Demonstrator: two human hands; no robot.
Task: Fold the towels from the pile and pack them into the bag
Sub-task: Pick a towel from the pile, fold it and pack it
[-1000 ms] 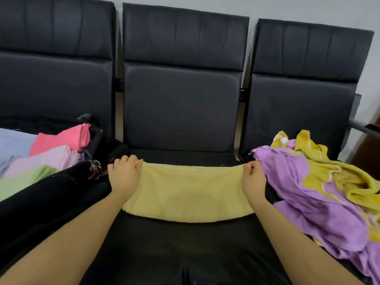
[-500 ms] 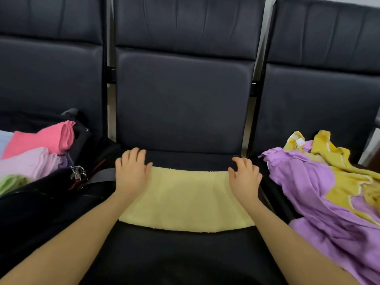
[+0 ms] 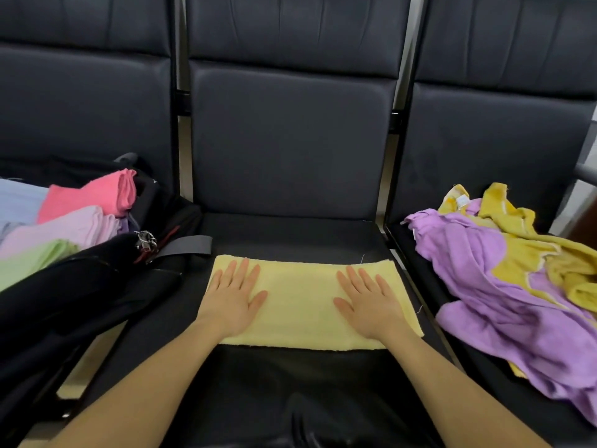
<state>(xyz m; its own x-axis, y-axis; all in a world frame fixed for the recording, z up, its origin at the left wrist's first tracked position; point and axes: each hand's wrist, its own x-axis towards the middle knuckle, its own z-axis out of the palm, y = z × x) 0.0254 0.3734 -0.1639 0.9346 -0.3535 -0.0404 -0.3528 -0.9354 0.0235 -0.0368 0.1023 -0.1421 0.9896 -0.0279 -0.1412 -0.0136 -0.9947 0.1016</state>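
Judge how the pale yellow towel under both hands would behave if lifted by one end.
The pale yellow towel is probably floppy: it lies flat in soft folded layers under the left hand and right hand. Lifted by one end, it would likely sag and unfold. It looks light, and unlikely to slide by itself on the seat.

seats: three black padded chairs (image 3: 290,140) | side by side

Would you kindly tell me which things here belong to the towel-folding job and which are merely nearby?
Part of the job:
- pale yellow towel, flat on the middle seat
- left hand and right hand, both pressed flat on it
- unfolded pile of purple and yellow towels
- black bag
- folded towels in it

Just nearby:
- black seats
- grey strap
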